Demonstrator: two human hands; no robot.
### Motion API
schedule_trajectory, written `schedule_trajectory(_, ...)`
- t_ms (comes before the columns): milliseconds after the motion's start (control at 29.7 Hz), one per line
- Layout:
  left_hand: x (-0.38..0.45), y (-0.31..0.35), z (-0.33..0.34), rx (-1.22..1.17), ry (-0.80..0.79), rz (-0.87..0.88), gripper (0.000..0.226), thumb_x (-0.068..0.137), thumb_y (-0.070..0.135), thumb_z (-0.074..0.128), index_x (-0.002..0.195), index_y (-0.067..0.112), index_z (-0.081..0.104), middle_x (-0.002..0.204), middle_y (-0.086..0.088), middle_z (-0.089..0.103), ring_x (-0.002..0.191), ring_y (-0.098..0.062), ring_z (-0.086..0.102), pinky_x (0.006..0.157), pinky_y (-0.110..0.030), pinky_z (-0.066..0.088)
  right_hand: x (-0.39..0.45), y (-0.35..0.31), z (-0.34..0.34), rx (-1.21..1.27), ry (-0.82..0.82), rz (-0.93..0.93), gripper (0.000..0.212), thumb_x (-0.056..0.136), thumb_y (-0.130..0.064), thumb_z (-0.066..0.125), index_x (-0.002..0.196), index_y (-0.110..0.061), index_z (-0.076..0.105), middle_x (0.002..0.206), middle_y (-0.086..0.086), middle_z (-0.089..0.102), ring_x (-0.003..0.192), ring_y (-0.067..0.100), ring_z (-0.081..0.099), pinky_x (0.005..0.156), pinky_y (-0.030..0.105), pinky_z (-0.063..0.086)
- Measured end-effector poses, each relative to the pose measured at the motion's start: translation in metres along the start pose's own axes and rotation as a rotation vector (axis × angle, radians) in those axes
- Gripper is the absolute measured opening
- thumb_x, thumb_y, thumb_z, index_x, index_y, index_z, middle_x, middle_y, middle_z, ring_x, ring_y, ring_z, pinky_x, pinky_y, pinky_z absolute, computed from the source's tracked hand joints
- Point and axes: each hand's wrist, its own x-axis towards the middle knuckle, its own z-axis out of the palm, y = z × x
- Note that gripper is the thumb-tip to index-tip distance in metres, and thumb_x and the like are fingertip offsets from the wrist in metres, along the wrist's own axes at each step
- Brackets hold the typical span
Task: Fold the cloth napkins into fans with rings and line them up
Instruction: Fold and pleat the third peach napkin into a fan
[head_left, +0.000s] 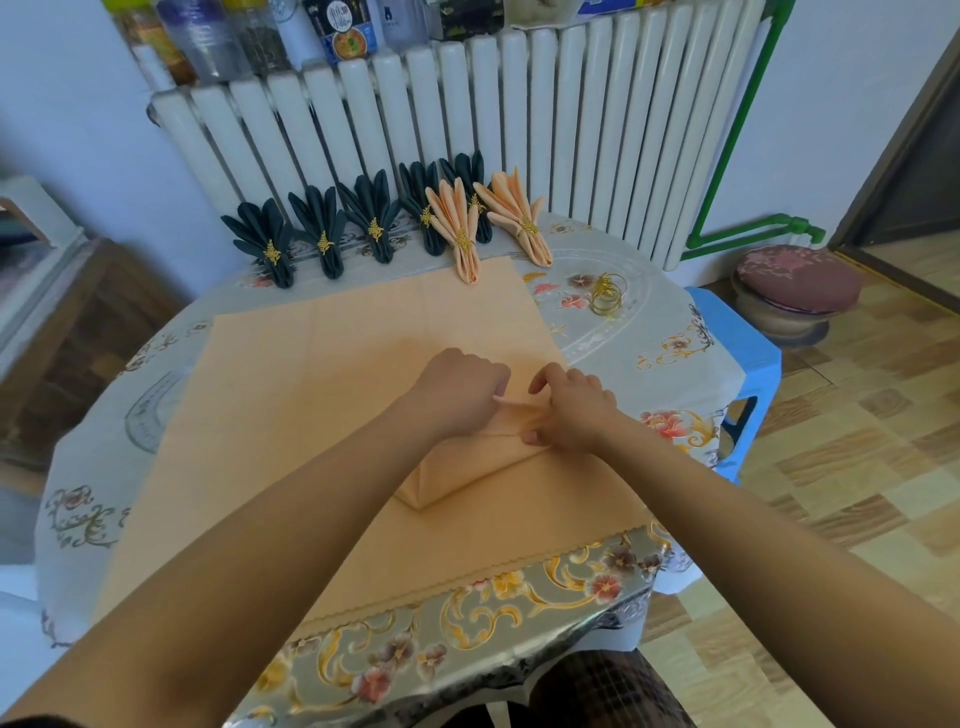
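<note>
Both forearms reach in from the near edge of the desk (519, 587), which wears a floral plastic cover. They meet over a peach napkin (457, 467) that is partly pleated into a narrow band with a pointed near end, lying toward the right side of the desk on top of a large flat peach cloth (311, 389) spread across the middle. The left hand (457, 389) has its fingers curled down, pinching a fold at the top of the pleated napkin. The right hand (574, 405) sits just beside it, thumb and fingertips pinching the same fold from the other side, the index finger raised slightly.

Along the far edge, against a white radiator (467, 130), stand finished fans in a row: five dark green napkin fans (322, 234), each cinched with a gold ring, and two peach napkin fans (460, 228) also ringed, which overlap the right end of the green row. Near the far right corner of the desk lies a small cluster of loose gold rings (607, 295), apart from the cloth. A blue stool (748, 358) stands beside the right edge of the desk, on the wood-patterned floor.
</note>
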Motion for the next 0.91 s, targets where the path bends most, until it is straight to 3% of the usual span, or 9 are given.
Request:
schedule_trajectory(168,-0.038,0.013,0.018,-0.075,0.115,-0.105,0.018,0.097,0.023,0.041,0.105,0.019,0.056,0.098,-0.005,0.067,0.090,-0.029,0.059,0.071,-0.033,0.030,-0.006,0.001,0.005,-0.036,0.066,-0.058,0.041,0.083,-0.037,0.066,0.118,-0.027,0.047,0.126,0.004,0.044,0.120,0.026,0.036,0.098,0.037,0.028)
schedule_trajectory(370,-0.060,0.029,0.050,-0.328,0.326,-0.195,0.027,0.091,0.024,0.040,0.093,0.011,0.063,0.089,-0.005,0.067,0.087,-0.027,0.063,0.074,-0.034,0.041,-0.009,-0.002,0.007,-0.149,0.125,-0.150,0.038,0.084,-0.038,0.064,0.116,-0.028,0.047,0.123,0.003,0.043,0.118,0.025,0.035,0.096,0.035,0.026)
schedule_trajectory(505,-0.068,0.033,0.060,-0.377,0.430,-0.244,0.019,0.078,0.014,0.063,0.092,0.004,0.072,0.097,-0.013,0.073,0.091,-0.028,0.071,0.076,-0.041,0.055,-0.013,0.003,0.014,-0.165,0.220,-0.312,0.028,0.084,-0.027,0.065,0.110,-0.023,0.056,0.117,0.001,0.047,0.112,0.024,0.037,0.090,0.033,0.023)
schedule_trajectory(573,-0.067,0.036,0.062,-0.379,0.441,-0.249,0.017,0.075,0.013,0.068,0.090,0.005,0.073,0.096,-0.013,0.074,0.087,-0.027,0.071,0.073,-0.040,0.056,-0.014,0.010,0.020,-0.114,0.309,-0.454,0.019,0.077,-0.016,0.071,0.095,-0.016,0.064,0.104,0.003,0.057,0.099,0.025,0.043,0.083,0.036,0.032)
schedule_trajectory(640,-0.068,0.035,0.065,-0.418,0.443,-0.273,0.017,0.079,0.013,0.069,0.094,0.007,0.074,0.103,-0.013,0.072,0.096,-0.026,0.070,0.082,-0.041,0.053,-0.013,0.017,0.025,-0.074,0.402,-0.585,0.013,0.068,-0.010,0.073,0.080,-0.012,0.067,0.084,0.002,0.062,0.086,0.019,0.042,0.071,0.033,0.034)
schedule_trajectory(707,-0.069,0.034,0.067,-0.504,0.452,-0.295,0.020,0.086,0.015,0.065,0.103,0.009,0.073,0.115,-0.010,0.069,0.111,-0.024,0.064,0.096,-0.040,0.046,-0.016,0.020,0.027,-0.110,0.441,-0.649,0.005,0.072,-0.011,0.065,0.076,-0.010,0.068,0.076,0.003,0.061,0.081,0.017,0.039,0.067,0.028,0.031)
schedule_trajectory(808,-0.069,0.032,0.068,-0.633,0.438,-0.322,0.024,0.090,0.016,0.063,0.111,0.010,0.071,0.125,-0.008,0.063,0.124,-0.020,0.055,0.108,-0.039,0.038,-0.021,0.026,0.031,-0.217,0.478,-0.710,0.024,0.078,-0.016,0.049,0.078,-0.008,0.072,0.072,0.004,0.061,0.073,0.022,0.049,0.062,0.028,0.033)
schedule_trajectory(909,-0.071,0.028,0.067,-0.717,0.396,-0.320,0.027,0.092,0.018,0.061,0.117,0.011,0.068,0.131,-0.006,0.059,0.130,-0.018,0.048,0.113,-0.035,0.031,-0.022,0.026,0.028,-0.270,0.472,-0.712,0.023,0.073,-0.011,0.052,0.078,-0.010,0.074,0.067,0.003,0.060,0.060,0.025,0.056,0.054,0.026,0.042)
